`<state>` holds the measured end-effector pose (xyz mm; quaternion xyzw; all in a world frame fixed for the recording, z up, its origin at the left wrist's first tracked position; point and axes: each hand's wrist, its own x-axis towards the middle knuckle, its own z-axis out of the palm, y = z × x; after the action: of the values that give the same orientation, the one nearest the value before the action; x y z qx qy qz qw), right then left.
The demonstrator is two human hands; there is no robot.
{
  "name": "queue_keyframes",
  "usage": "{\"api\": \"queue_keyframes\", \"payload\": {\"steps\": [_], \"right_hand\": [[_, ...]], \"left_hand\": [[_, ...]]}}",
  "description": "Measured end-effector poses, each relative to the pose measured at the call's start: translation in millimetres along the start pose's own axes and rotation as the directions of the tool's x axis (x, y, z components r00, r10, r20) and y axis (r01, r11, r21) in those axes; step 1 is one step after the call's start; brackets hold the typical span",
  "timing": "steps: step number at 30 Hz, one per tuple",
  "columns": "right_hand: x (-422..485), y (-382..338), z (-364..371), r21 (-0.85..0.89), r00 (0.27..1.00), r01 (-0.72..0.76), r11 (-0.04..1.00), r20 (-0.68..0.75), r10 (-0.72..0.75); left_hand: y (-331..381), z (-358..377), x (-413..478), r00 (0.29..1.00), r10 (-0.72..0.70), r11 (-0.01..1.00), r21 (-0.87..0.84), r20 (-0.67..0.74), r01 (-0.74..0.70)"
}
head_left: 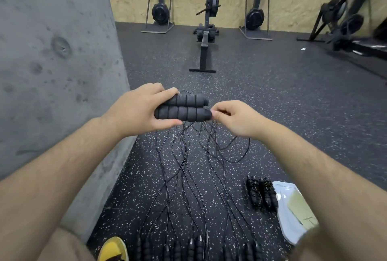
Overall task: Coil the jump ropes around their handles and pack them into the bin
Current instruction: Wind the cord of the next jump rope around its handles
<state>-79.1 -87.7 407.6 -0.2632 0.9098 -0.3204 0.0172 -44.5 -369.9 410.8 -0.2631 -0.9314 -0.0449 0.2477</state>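
Observation:
My left hand (138,109) grips a pair of black ribbed foam jump-rope handles (184,108), held side by side and level above the floor. My right hand (232,119) pinches the thin black cord right at the handles' right end. Below them several loose black ropes (188,168) trail across the speckled floor toward me. Their handles (194,248) lie in a row at the bottom edge. A coiled rope bundle (260,193) lies on the floor at the right, next to a white bag (291,229). No bin is in view.
A grey concrete wall (52,72) runs close along the left. A rowing machine (206,36) stands ahead, with other exercise machines (345,17) along the far plywood wall and at the right. My yellow shoe (114,249) shows at the bottom.

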Motion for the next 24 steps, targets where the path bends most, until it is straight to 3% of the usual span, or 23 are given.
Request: {"api": "queue_keyframes", "payload": {"steps": [7,14,24], "right_hand": [[-16.7,-3.9,-15.7,0.125,0.996,-0.057,0.991,-0.061,0.065],[-22.1,-6.6,-12.2,-0.188,0.986,0.000,0.982,-0.161,-0.031],[-24.7,-18.3,-10.7,-0.568,0.966,0.118,0.815,-0.124,-0.226]], "left_hand": [[10.8,15.3,5.5,0.999,0.034,0.994,0.103,-0.027,-0.031],[18.7,24.1,11.4,0.999,0.027,0.986,0.168,-0.037,-0.020],[21.1,26.1,13.6,0.999,-0.003,0.985,0.173,-0.040,0.010]]}}
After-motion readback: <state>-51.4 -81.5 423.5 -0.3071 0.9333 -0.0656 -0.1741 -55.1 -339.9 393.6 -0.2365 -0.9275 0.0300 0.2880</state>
